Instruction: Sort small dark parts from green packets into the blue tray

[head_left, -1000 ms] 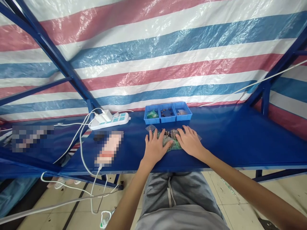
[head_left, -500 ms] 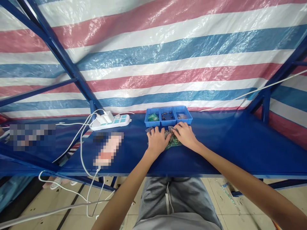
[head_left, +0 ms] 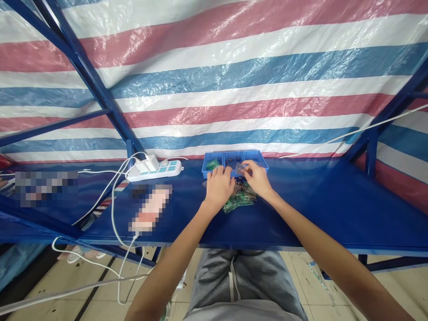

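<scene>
A small clear plastic bag (head_left: 240, 168) is pinched between the thumb and fingers of my right hand (head_left: 259, 180), just over the near wall of the tray. My left hand (head_left: 218, 189) lies palm down beside it, fingers slightly apart and tips close to the tray's front wall. A bit of clear plastic shows at that hand's left edge; what is under the palm is hidden. Between and below the hands lies a pile of clear bags with green contents (head_left: 239, 200). The blue three-part tray (head_left: 266, 168) holds green packets (head_left: 211, 164) on the left and small dark parts (head_left: 230, 161) in the middle.
A white power strip (head_left: 167, 168) with plugs and cables stands to the left. Nearer me is a blurred-out pink object (head_left: 154, 207) on a white cable. Blue metal posts (head_left: 96, 93) and a striped sheet (head_left: 234, 80) rise behind the blue table (head_left: 334, 200).
My right hand has moved up from the pile to the tray and now pinches a clear bag. My left hand has shifted slightly toward the tray, leaving more of the pile showing.
</scene>
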The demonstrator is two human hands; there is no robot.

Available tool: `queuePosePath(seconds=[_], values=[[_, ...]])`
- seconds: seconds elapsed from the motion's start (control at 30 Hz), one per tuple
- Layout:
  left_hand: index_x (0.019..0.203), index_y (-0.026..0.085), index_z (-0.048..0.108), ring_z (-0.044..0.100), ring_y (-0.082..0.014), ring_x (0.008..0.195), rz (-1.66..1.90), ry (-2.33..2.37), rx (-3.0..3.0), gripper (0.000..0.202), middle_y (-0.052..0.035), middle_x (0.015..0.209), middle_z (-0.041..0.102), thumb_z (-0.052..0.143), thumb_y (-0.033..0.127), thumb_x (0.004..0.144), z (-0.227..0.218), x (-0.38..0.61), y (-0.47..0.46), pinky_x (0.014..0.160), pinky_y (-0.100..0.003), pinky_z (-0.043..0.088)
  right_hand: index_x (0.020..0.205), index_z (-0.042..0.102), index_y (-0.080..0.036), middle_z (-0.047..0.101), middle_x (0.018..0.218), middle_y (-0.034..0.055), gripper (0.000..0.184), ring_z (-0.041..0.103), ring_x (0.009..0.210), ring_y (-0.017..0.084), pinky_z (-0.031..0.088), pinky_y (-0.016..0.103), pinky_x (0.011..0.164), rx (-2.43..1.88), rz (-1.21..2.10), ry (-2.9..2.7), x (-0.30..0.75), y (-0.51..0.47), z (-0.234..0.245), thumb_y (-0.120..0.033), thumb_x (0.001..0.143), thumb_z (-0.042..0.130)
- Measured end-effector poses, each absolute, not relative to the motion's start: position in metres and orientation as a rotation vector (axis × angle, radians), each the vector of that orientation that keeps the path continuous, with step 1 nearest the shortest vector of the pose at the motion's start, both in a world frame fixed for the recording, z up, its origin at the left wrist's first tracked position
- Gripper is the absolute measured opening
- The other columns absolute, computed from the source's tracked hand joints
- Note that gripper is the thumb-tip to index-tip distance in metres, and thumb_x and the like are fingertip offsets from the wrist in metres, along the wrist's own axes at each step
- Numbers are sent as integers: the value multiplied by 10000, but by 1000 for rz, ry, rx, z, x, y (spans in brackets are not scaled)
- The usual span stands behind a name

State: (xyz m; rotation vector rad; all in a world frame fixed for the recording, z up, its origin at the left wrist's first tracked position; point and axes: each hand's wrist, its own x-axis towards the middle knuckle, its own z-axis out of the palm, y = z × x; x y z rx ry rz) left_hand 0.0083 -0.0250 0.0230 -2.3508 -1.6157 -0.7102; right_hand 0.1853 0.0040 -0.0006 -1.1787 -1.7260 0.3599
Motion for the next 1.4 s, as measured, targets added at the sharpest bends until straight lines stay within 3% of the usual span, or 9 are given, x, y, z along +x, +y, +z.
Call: queuePosePath(seconds=[0.1,0.2,0.33,0.47,0.6,0.83,1.1,1.23,1.4], values=[[1303,225,543,611,-255,961,-742,-1425,-2459,348,-105,1121,596,470,189,964,39,-1,-7,838,-375,496,1172,595,-200,695,777,17,311,660,705,212,504,344,734,-1145,432,-1660,187,0,-2,-297,877,584],[1377,289,495,617,-219,990,-646,-1154,-2592,462,-69,1190,564,475,131,944,37,-11,11,820,-321,513,1062,631,-200,700,758,18,228,673,682,204,516,342,723,-1108,537,-1602,186,-1,-2,-330,881,584],[1304,277,548,619,-197,989,-686,-1055,-2612,362,-62,1174,558,553,210,948,20,-16,19,766,-284,520,953,653,-199,712,794,39,199,677,707,194,535,342,732,-999,673,-1597,182,-1,-3,-365,904,556],[1188,257,616,621,-182,968,-797,-1055,-2553,219,-60,1113,584,516,299,997,13,-18,15,716,-267,509,981,641,-193,695,784,37,236,662,733,193,538,339,722,-900,802,-1614,178,3,-2,-400,916,550],[1138,244,648,629,-157,939,-914,-1143,-2512,219,-49,1048,606,467,294,1025,15,-23,12,709,-248,502,1030,632,-190,698,792,43,297,658,733,202,514,320,657,-921,874,-1644,176,13,1,-451,921,544],[1090,233,668,633,-147,919,-1043,-1196,-2576,221,-41,1025,620,468,303,1025,20,-23,9,768,-249,506,986,666,-209,707,976,84,347,662,880,250,508,356,724,-1044,559,-1750,177,4,0,-494,980,467],[938,205,618,620,-147,821,-1148,-1346,-2585,109,-18,924,617,518,242,959,35,-13,-10,746,-263,495,971,701,-204,705,968,97,299,658,845,254,482,315,571,-991,513,-1723,167,-8,1,-450,937,535],[1111,208,588,634,-151,870,-1198,-1283,-2571,177,-27,981,635,518,263,958,30,-15,-13,768,-261,506,896,709,-202,726,858,73,277,680,802,254,525,367,696,-1029,687,-1609,170,-2,-6,-434,908,559],[1268,227,535,634,-151,852,-1115,-1210,-2596,367,-35,1050,629,601,355,930,21,-21,-11,741,-260,522,912,698,-188,711,789,66,320,656,665,227,503,338,589,-1022,889,-1489,175,-1,-4,-495,847,636]])
